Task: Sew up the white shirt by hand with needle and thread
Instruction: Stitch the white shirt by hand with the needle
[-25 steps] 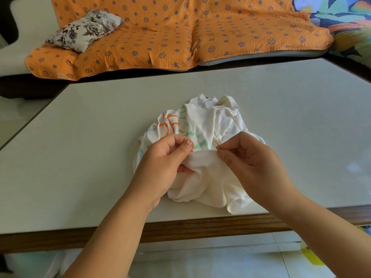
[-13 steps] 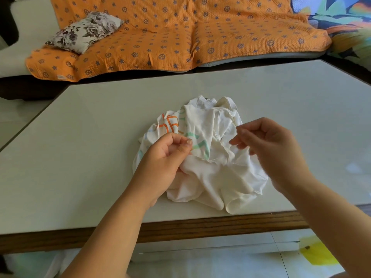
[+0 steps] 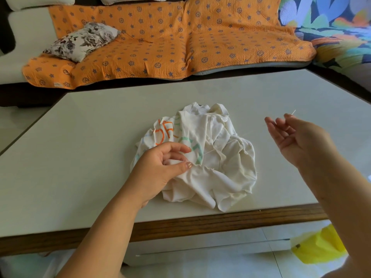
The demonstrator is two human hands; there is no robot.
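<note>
A crumpled white shirt [image 3: 218,149] with orange and green print lies on the pale table [image 3: 84,153], near its front edge. My left hand [image 3: 160,169] pinches a fold of the shirt between thumb and fingers at its left side. My right hand [image 3: 297,137] is raised to the right of the shirt, well apart from it. It pinches a thin needle [image 3: 293,112] whose tip sticks up above the fingers. A faint white thread [image 3: 249,133] runs from the shirt toward that hand.
The table has a dark wooden front rim [image 3: 200,221]. Behind it stands a sofa with an orange patterned cover [image 3: 180,43] and a floral pillow [image 3: 84,41]. A yellow object [image 3: 317,247] lies on the tiled floor at the lower right.
My right hand has moved away from the shirt, up and to the right, drawing the needle and thread out. My left hand stays on the fold, its fingers a little looser.
</note>
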